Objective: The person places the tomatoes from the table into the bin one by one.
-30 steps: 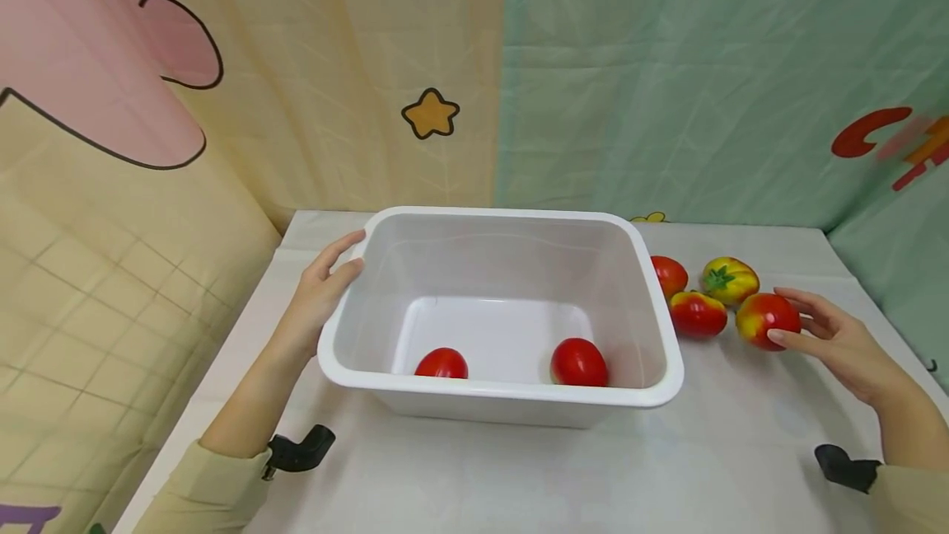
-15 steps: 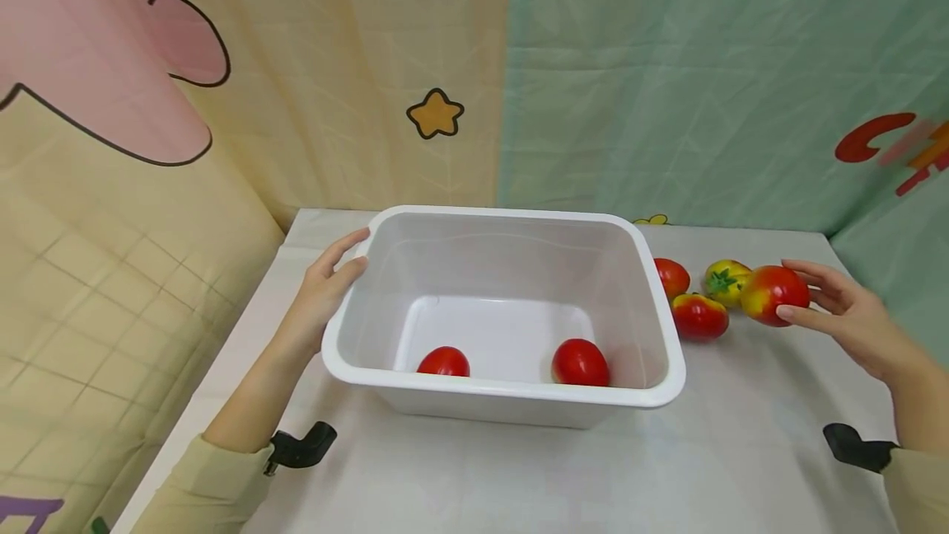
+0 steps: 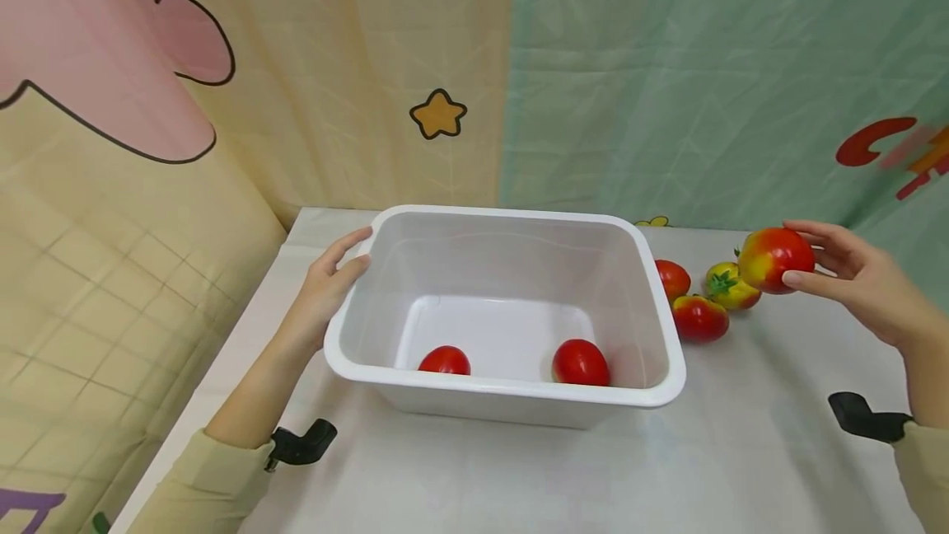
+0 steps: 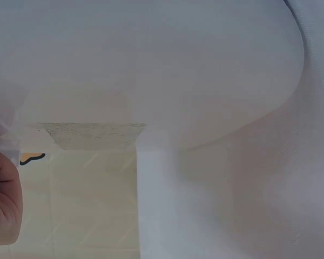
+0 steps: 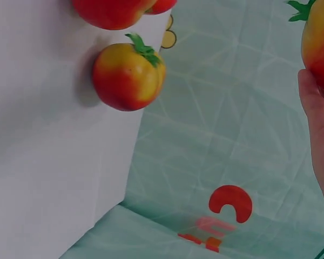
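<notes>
My right hand [image 3: 863, 278] holds a red-and-yellow tomato [image 3: 773, 258] between thumb and fingers, raised above the table. In the right wrist view, part of this tomato [image 5: 319, 43] with its green stem shows at the right edge. At the left side of a white plastic bin [image 3: 504, 392], my left hand [image 3: 319, 291] touches the rim with its thumb and fingers. Two red tomatoes lie inside the bin, one tomato [image 3: 445, 361] left and another tomato [image 3: 581, 363] right; the front rim partly hides both.
Right of the bin, three tomatoes sit close together: a red tomato [image 3: 673, 278] partly behind the bin wall, a red-yellow tomato [image 3: 700, 320] and a yellowish tomato [image 3: 730, 287] with a green stem. A patterned curtain [image 3: 630, 89] hangs behind the white table [image 3: 474, 476].
My right hand has lifted the tomato up off the table, away from the other tomatoes. The left hand stays at the bin's rim.
</notes>
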Demonstrator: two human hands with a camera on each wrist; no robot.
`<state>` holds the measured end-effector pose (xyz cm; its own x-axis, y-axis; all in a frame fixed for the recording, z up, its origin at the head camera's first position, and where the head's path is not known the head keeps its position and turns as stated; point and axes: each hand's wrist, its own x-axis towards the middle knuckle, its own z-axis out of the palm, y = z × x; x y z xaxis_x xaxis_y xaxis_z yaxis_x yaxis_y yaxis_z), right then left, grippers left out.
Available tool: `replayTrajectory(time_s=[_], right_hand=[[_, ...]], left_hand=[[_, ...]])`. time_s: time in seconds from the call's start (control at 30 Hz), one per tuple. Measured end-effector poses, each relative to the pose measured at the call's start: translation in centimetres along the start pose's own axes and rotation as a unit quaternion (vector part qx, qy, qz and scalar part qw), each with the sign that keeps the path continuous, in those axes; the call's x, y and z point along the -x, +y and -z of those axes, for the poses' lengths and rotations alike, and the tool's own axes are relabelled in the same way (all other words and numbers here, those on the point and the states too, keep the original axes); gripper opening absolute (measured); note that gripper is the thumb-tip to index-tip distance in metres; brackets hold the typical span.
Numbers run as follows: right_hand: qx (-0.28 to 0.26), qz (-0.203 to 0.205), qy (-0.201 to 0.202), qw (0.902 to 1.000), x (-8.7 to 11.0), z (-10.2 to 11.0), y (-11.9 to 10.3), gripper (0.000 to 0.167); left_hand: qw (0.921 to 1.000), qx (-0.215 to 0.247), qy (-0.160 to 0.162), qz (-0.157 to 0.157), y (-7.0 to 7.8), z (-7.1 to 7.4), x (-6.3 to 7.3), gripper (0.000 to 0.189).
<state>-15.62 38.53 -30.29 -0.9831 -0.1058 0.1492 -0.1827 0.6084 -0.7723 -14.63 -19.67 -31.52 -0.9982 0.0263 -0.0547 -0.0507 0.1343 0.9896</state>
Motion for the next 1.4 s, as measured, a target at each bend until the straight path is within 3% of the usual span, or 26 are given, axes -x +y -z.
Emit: replayTrajectory(time_s=[0.37, 0.6, 1.4], right_hand=[[0.005, 0.049, 0.001, 0.9988, -1.9, 0.8, -4.1, 0.062], [0.017, 0.059, -0.014, 0.998, -2.9, 0.5, -6.3, 0.062], [-0.041, 0.124, -0.145, 0.9808, -6.9, -2.7, -14.9, 0.058]], left_hand=[[1.0, -0.004, 0.003, 0.001, 0.2, -0.1, 0.0, 0.05], [1.0, -0.005, 0.0, 0.005, -0.1, 0.0, 0.0, 0.049], [0.9999, -0.004, 0.006, 0.009, 0.2, -0.1, 0.0, 0.049]])
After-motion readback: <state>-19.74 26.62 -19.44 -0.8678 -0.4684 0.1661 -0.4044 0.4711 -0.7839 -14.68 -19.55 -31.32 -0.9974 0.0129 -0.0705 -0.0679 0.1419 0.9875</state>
